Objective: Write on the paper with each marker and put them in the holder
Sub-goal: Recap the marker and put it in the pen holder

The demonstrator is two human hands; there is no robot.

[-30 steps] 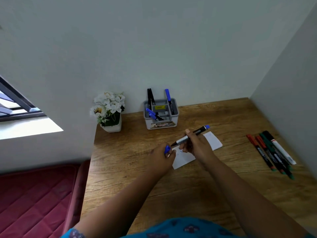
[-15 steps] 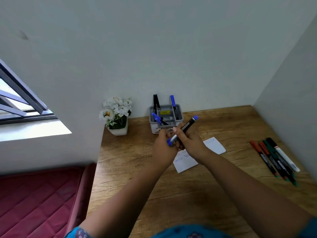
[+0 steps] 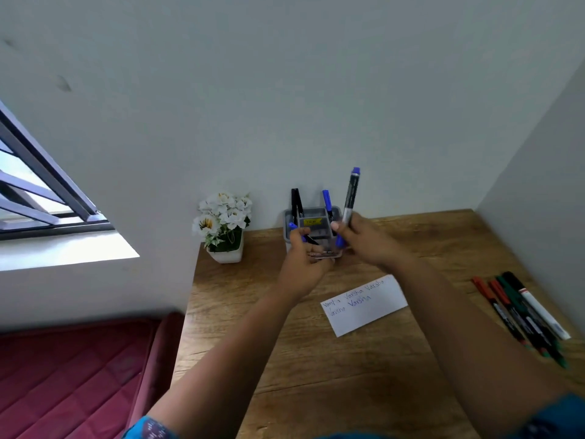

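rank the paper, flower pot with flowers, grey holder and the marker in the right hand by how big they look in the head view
1. paper
2. flower pot with flowers
3. grey holder, partly hidden by the hands, so unsure against the pot
4. marker in the right hand

A white paper slip (image 3: 364,304) on the desk carries the handwritten word "Varsha" several times; the holder's yellow label (image 3: 311,221) is unreadable.

Blue patterned sleeves (image 3: 152,429), bare forearms
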